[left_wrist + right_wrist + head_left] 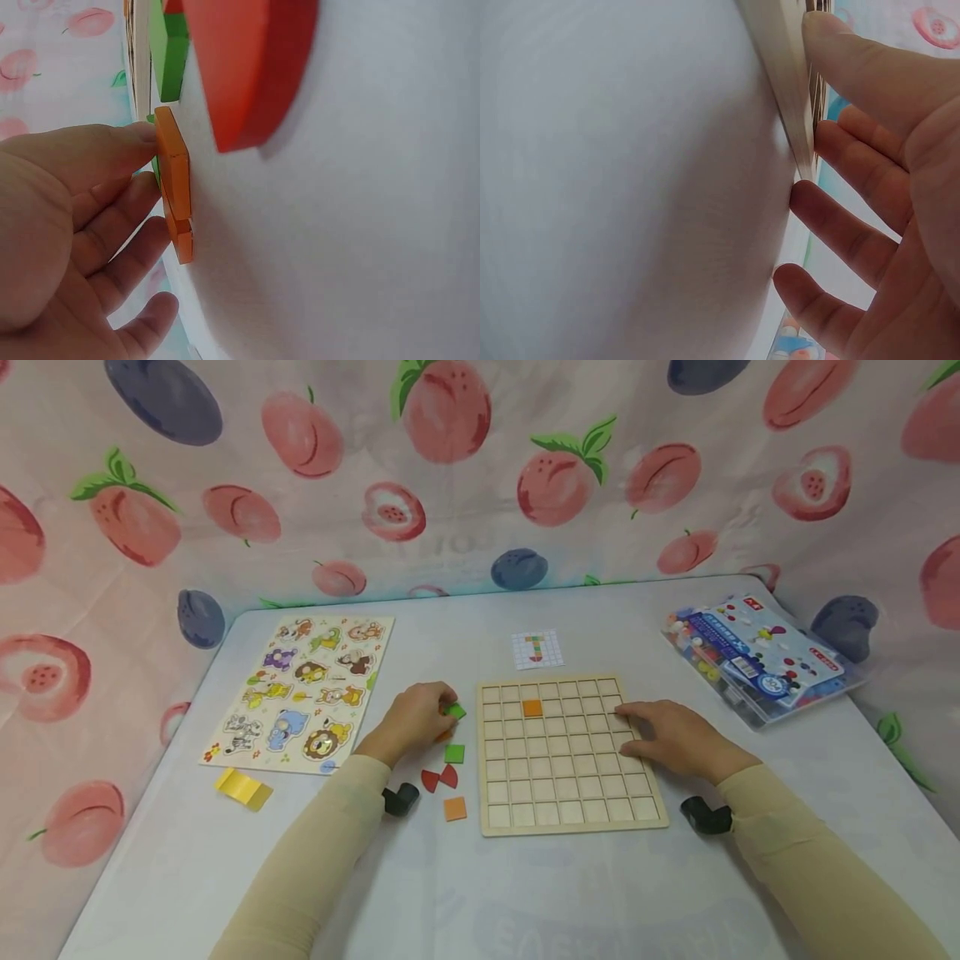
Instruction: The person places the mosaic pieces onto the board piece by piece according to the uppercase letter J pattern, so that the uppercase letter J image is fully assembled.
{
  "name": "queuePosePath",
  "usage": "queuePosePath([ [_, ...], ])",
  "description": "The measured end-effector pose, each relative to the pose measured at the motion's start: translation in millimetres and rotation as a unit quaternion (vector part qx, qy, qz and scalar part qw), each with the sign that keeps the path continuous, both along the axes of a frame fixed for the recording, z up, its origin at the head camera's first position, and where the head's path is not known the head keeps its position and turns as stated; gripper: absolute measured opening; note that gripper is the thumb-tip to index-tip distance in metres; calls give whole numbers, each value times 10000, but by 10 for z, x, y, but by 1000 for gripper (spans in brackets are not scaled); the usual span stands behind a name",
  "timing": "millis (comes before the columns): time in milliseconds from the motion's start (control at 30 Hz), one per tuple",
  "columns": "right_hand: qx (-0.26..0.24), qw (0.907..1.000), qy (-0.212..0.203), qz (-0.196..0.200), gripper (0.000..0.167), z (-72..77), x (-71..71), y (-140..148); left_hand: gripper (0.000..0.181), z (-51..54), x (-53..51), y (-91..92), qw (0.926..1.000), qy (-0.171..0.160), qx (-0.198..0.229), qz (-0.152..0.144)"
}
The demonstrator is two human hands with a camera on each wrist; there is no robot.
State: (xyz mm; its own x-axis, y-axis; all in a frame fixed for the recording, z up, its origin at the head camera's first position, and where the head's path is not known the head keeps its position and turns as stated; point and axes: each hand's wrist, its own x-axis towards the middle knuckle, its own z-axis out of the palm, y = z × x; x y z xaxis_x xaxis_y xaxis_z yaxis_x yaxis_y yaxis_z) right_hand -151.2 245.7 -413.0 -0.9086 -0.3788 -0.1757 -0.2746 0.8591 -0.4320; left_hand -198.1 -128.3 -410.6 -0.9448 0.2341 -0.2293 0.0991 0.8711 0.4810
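Observation:
My left hand (411, 720) is left of the wooden grid board (491, 821), its thumb and fingertips pinching a green square (456, 711). In the left wrist view the thumb of this hand (82, 217) overlaps an upright-looking orange square (174, 161), with green showing behind. Below it in the head view lie another green square (454, 754), two red wedges (448, 776) and an orange square (455, 808). One orange square (532, 708) sits in the board's grid. My right hand (678, 739) rests at the board's right edge; in the right wrist view this hand (885, 202) has its fingers spread.
An animal puzzle board (300, 693) lies at the left, with a folded yellow piece (243, 789) in front of it. Behind the grid board is a small pattern card (537, 649). A clear plastic case (765, 656) of colourful parts stands at the back right.

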Motion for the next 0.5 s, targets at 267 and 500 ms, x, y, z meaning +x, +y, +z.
queuePosePath([
  [267, 2, 10000, 11, 4, 63, 13, 2, -7, 34, 7, -18, 12, 10000, -55, 10, 69],
  [500, 6, 10000, -42, -16, 64, 3, -2, -7, 34, 0, -24, 26, 9998, -143, 90, 62],
])
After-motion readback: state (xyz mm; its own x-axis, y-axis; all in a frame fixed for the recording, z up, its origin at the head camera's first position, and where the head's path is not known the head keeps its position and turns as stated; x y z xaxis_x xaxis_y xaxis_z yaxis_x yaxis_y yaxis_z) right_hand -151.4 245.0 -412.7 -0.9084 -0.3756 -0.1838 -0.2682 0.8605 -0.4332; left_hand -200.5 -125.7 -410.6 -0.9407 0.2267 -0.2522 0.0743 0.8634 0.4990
